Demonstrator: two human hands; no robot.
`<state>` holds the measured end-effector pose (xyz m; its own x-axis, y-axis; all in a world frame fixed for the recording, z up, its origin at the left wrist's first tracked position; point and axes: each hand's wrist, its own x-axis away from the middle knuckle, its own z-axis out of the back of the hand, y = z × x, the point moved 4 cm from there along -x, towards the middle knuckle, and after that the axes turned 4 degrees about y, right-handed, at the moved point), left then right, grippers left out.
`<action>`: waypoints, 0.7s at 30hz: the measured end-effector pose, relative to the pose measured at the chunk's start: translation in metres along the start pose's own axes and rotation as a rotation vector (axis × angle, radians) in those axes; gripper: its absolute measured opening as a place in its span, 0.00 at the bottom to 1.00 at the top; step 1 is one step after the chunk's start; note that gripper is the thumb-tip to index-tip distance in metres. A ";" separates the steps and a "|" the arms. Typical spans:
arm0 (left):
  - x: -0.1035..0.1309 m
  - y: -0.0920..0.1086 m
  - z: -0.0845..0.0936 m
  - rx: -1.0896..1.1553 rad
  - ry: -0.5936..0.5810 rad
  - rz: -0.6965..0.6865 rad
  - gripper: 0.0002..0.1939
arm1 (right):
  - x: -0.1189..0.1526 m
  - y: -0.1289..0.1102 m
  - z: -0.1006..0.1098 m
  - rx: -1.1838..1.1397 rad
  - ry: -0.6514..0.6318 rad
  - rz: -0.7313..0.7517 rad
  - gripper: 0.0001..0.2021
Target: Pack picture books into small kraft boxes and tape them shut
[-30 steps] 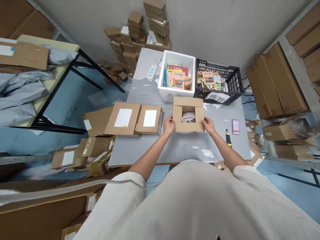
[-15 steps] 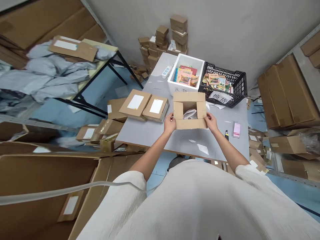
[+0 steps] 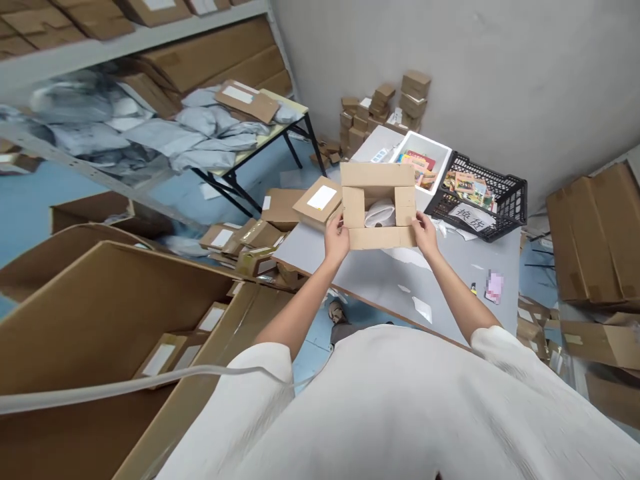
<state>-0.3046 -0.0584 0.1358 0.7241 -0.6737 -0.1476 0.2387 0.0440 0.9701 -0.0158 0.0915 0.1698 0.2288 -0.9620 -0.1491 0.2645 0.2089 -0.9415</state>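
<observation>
Between my hands is a small open cardboard box [image 3: 381, 175], its flaps folded outward and its opening facing me. Inside it lies a whitish wrapped item [image 3: 380, 214] that I cannot make out further. My left hand [image 3: 337, 240] grips the box's left side near the lower corner, with the fingers partly hidden behind it. On the opposite side my right hand [image 3: 425, 235] pinches the right edge. The box is held above the grey table [image 3: 345, 270], covering part of a closed carton [image 3: 319, 200] with a white label.
Behind the box stand a white foam bin [image 3: 440, 160] and a black plastic crate [image 3: 515, 207], both holding booklets. A cutter [image 3: 473, 289] and a pink item [image 3: 494, 287] lie on the table's right. A large open carton [image 3: 100, 293] fills the lower left; grey parcels [image 3: 200, 137] cover a side table.
My view has swung left, so the table and bins appear farther right. Both hands still hold the open box, which now appears lifted off the table and in front of the labelled carton.
</observation>
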 end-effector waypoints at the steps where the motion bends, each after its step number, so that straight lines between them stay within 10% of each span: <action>1: -0.007 -0.002 0.013 -0.007 0.018 -0.002 0.27 | -0.004 -0.006 -0.016 -0.007 -0.021 0.006 0.33; 13: -0.097 -0.054 0.215 -0.058 0.244 0.029 0.28 | -0.023 -0.080 -0.255 -0.066 -0.272 0.101 0.40; 21: -0.114 -0.112 0.329 -0.128 0.418 0.111 0.30 | -0.026 -0.096 -0.414 -0.087 -0.498 0.100 0.43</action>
<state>-0.6263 -0.2290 0.1076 0.9427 -0.3051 -0.1347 0.2039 0.2074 0.9568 -0.4346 0.0237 0.1388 0.6733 -0.7329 -0.0981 0.1438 0.2600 -0.9548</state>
